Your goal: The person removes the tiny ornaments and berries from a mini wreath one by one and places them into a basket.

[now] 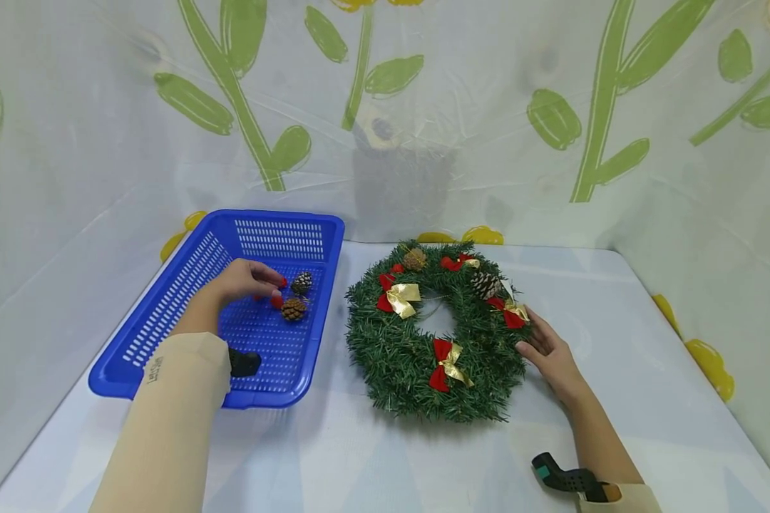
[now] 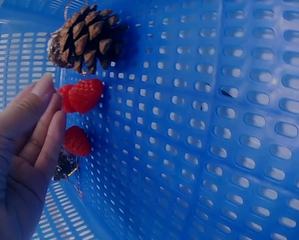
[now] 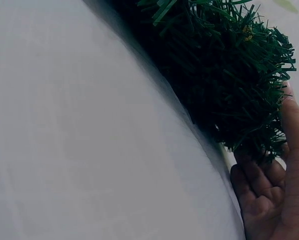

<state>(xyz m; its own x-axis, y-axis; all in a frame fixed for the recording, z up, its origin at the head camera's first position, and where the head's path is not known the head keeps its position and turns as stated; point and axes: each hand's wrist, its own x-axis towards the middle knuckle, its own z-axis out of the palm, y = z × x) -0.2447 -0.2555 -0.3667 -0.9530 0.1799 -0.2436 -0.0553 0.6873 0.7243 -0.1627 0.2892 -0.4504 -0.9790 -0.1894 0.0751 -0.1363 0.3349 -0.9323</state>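
Note:
Inside the blue plastic basket (image 1: 276, 356), my left hand (image 1: 240, 279) reaches over several red raspberry-like berries (image 2: 85, 96). In the left wrist view its thumb and fingers come close together beside the berries, with no clear grip on one. A brown pine cone (image 1: 293, 309) and a white-tipped pine cone (image 1: 301, 283) lie near the fingertips. My right hand (image 1: 552, 360) grips the right edge of the green wreath (image 1: 385, 356), thumb on top and fingers beneath in the right wrist view. Red-and-gold bows (image 1: 443, 365) and pine cones decorate the wreath, which lies flat.
A white table (image 1: 417, 470) carries the basket on the left and the wreath at the middle. Behind and at the sides hangs a white curtain (image 1: 488, 164) with green stems and yellow flowers. Black straps sit on both wrists.

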